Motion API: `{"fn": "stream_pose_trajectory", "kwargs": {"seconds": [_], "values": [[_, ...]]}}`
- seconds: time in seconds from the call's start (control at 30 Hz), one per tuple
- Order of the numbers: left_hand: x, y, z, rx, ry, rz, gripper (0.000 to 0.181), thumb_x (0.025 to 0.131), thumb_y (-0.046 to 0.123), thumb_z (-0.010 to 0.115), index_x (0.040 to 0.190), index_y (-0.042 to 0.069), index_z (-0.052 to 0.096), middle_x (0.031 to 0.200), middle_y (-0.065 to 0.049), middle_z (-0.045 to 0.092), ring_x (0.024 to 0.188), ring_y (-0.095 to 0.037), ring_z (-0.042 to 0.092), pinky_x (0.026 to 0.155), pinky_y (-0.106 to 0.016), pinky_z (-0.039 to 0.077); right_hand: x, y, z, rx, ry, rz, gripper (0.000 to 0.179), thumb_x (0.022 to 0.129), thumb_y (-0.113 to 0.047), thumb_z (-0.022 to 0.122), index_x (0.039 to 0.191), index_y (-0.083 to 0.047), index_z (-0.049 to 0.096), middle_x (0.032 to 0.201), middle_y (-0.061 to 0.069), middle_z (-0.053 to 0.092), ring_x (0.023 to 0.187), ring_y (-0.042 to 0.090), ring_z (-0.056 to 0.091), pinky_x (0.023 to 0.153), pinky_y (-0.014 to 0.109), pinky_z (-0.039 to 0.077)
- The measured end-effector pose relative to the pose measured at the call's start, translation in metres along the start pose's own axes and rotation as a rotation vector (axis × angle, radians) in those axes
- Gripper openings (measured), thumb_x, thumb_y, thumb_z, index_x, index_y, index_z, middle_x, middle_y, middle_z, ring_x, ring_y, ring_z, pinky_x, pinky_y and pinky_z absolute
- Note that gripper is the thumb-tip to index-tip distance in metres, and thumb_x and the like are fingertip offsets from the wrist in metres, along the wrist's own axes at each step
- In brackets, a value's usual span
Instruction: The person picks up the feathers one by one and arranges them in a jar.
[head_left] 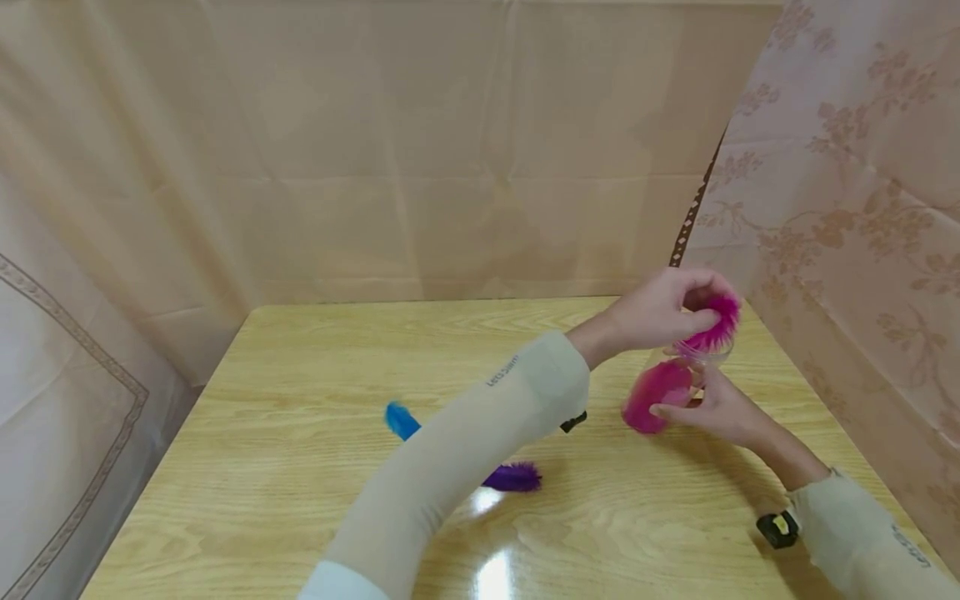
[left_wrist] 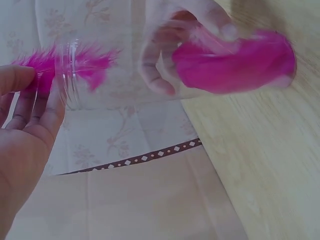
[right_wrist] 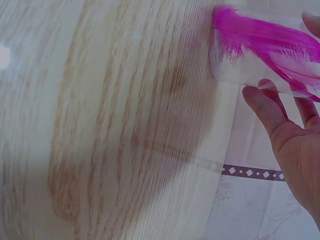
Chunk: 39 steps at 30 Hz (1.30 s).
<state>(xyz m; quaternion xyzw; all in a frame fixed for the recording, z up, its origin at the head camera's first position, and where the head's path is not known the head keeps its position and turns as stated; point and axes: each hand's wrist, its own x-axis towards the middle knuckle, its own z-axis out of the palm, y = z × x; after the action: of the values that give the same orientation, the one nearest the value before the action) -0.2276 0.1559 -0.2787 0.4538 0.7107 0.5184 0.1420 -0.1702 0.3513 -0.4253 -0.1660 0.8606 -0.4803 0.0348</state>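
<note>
Blue feather [head_left: 401,418] and purple feather [head_left: 517,477], each part-hidden by left sleeve [head_left: 465,442], clear jar [right_wrist: 237,71], mouth cut off in right-wrist view, left hand [left_wrist: 24,140], cropped in left-wrist view

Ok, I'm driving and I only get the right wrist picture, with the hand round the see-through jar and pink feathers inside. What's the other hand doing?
Observer: The left hand is holding a pink feather at the mouth of the jar.
Operator: Is that one all the way in?
Observer: Only partly. Some shows through the clear wall; the rest sticks out by the fingers.
Operator: Are there other colours anywhere?
Observer: Yes, a blue feather and a purple feather lie on the table, both partly hidden behind the left sleeve.
</note>
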Motion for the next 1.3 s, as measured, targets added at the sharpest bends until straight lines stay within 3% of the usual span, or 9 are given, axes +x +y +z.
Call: {"fn": "stream_pose_trajectory", "kwargs": {"seconds": [0.33, 0.53, 0.67, 1.1, 1.3], "values": [[0.0004, 0.0028, -0.0005, 0.098, -0.024, -0.039, 0.020, 0.099, -0.002, 0.060, 0.119, 0.003, 0.065, 0.106, 0.001, 0.068, 0.095, 0.001, 0.061, 0.086, -0.008, 0.046, 0.0005, -0.0017, -0.0009, -0.002, -0.006, -0.037, 0.088, 0.089, -0.008, 0.079, 0.153, -0.012, 0.019, 0.140, 0.023, 0.044, 0.109, 0.014, 0.056, 0.077, 0.032, 0.059], [0.0002, 0.0026, -0.0018, 0.224, -0.043, -0.046, 0.016, 0.100, 0.003, 0.060, 0.115, 0.006, 0.065, 0.104, 0.002, 0.067, 0.093, 0.000, 0.061, 0.081, -0.008, 0.047, 0.0015, 0.0014, -0.0017, -0.018, -0.002, -0.054, 0.085, 0.089, -0.008, 0.079, 0.151, -0.016, 0.023, 0.131, 0.016, 0.053, 0.105, 0.016, 0.059, 0.075, 0.034, 0.060], [0.0010, 0.0029, -0.0021, 0.259, -0.068, -0.062, 0.016, 0.100, 0.004, 0.060, 0.115, 0.007, 0.065, 0.104, 0.003, 0.067, 0.094, 0.000, 0.062, 0.081, -0.008, 0.047, 0.0021, 0.0034, -0.0017, -0.019, -0.010, -0.065, 0.085, 0.088, -0.008, 0.079, 0.151, -0.019, 0.023, 0.125, 0.012, 0.059, 0.104, 0.015, 0.062, 0.075, 0.035, 0.060], [0.0037, 0.0068, 0.0005, 0.278, -0.081, -0.137, 0.022, 0.098, 0.004, 0.064, 0.119, 0.010, 0.065, 0.108, 0.006, 0.065, 0.096, 0.000, 0.063, 0.080, -0.007, 0.047, 0.0020, 0.0033, -0.0019, -0.006, -0.020, -0.078, 0.077, 0.088, -0.005, 0.079, 0.147, -0.011, 0.030, 0.120, 0.010, 0.062, 0.102, 0.018, 0.063, 0.075, 0.036, 0.060], [0.0046, 0.0074, -0.0003, 0.244, -0.097, -0.107, 0.027, 0.096, -0.001, 0.064, 0.121, 0.009, 0.066, 0.112, 0.005, 0.066, 0.101, 0.000, 0.062, 0.085, -0.007, 0.045, 0.0018, 0.0029, -0.0019, 0.010, -0.019, -0.058, 0.070, 0.088, -0.006, 0.079, 0.144, -0.011, 0.035, 0.122, 0.010, 0.060, 0.103, 0.020, 0.061, 0.075, 0.036, 0.060]]}}
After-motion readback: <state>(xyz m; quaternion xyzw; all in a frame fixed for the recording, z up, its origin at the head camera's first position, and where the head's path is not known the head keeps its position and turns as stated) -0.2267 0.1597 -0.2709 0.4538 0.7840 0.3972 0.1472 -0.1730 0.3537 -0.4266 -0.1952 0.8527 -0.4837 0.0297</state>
